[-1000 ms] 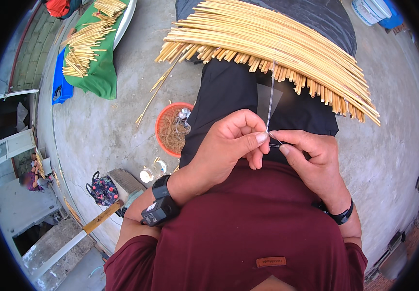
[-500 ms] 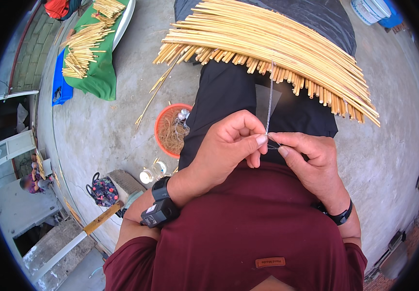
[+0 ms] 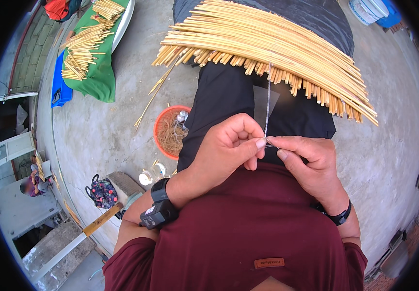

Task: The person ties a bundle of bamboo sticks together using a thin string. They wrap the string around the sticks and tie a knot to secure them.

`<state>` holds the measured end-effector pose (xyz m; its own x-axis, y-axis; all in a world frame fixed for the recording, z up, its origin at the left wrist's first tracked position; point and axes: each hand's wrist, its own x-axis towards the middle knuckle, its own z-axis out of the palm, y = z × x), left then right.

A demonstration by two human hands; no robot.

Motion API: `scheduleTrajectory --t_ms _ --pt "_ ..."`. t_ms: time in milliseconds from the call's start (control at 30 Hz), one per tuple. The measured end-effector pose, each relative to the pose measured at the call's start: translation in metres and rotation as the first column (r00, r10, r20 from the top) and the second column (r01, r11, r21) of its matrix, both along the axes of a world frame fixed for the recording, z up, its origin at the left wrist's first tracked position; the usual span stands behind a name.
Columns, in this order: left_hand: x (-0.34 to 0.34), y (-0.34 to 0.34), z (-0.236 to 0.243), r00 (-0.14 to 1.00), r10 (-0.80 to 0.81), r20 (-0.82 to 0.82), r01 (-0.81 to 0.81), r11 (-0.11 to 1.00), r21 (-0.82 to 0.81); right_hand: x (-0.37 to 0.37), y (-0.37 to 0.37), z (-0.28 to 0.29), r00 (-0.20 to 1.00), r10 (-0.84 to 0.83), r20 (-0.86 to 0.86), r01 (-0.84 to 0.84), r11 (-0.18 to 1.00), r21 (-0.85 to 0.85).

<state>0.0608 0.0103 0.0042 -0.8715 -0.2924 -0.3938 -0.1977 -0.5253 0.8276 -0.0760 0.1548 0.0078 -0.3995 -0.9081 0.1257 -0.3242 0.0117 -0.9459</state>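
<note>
1. On the far left, a blue crate (image 3: 61,87) stands by a green cloth (image 3: 104,77) strewn with short cut stalks (image 3: 81,51); I cannot tell what the crate holds.
2. Nearer, a dark flowered bag (image 3: 104,192) with loop handles leans against a grey block; its contents are hidden.
3. To its right is a clear jar (image 3: 159,169), with a round white piece (image 3: 145,178) just beside it; whatever is inside is too small to tell.
4. Next comes an orange basket (image 3: 156,135), holding tangled brown fibres (image 3: 171,141) and a shiny wad (image 3: 182,117) near its rim.
5. The left hand (image 3: 233,145) has thumb and forefinger pinched together on a pale cord (image 3: 268,104), its other fingers curled.
6. The cord runs taut from the pale long stalks (image 3: 267,36), which lie in a broad layer across the knees. Compared with a second ago, the loop between the hands looks smaller and the pinch sits slightly closer to the body, suggesting the cord is being drawn tighter.
7. The right hand (image 3: 311,157) keeps a narrow grip on a strand, its forefinger tip meeting the left fingertips.
8. At upper right, a white bucket (image 3: 368,10) stands beside a blue container (image 3: 390,14); their contents cannot be made out.
</note>
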Motion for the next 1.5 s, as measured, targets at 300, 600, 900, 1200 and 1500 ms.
scheduleTrajectory --t_ms 300,600,900,1200,1500 --pt "-0.0027 0.0002 -0.0026 1.0 0.0 -0.027 -0.001 1.0 -0.028 -0.0018 0.0013 0.0045 0.999 -0.02 0.03 0.017 0.996 0.093" --pt "-0.0045 0.0011 -0.0053 0.997 -0.014 -0.077 0.011 0.999 -0.032 -0.0067 0.0032 0.0076 0.999 -0.005 0.042 -0.001 0.991 0.13" --pt "-0.0045 0.0026 -0.0069 0.996 -0.005 -0.094 -0.002 0.997 -0.074 -0.0081 0.0056 0.0025 1.0 0.008 0.028 -0.009 0.998 0.055" --pt "-0.0041 0.0032 -0.0081 0.995 -0.021 -0.099 0.013 0.997 -0.079 -0.0063 0.0046 -0.0006 1.0 -0.007 0.008 0.007 1.0 0.021" --pt "-0.0064 0.0012 -0.0085 0.999 0.047 0.003 -0.046 0.985 0.169 -0.0092 0.0064 0.0005 0.997 -0.08 0.015 0.078 0.992 0.098"
